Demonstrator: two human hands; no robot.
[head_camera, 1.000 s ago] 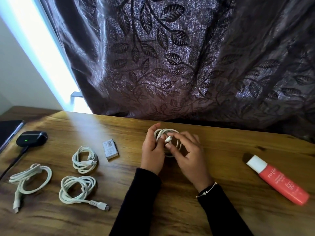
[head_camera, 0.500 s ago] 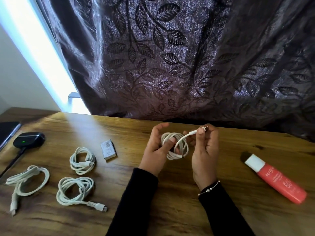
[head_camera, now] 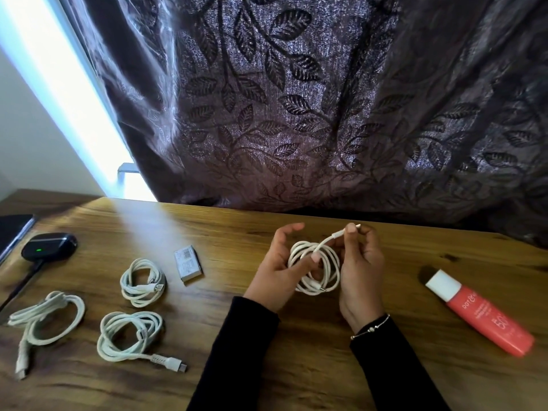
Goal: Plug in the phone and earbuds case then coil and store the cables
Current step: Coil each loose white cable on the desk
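Gripping coiled cable (head_camera: 315, 269), left hand (head_camera: 277, 275), right hand (head_camera: 360, 269)

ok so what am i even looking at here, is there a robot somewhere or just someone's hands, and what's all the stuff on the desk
There is no robot. This is one picture from a wide-angle camera worn on a person's head, looking forward and down at their own two hands over a wooden table, with a leaf-patterned curtain behind it.

The left hand holds a coiled white cable above the table. The right hand pinches that cable's free plug end and lifts it above the coil.

To the left lie three more coiled white cables. Further left sits a dark earbuds case showing a green light, with a dark cable leading from it, and a dark flat device at the edge. A small grey box lies near the middle, and a red tube with a white cap on the right.
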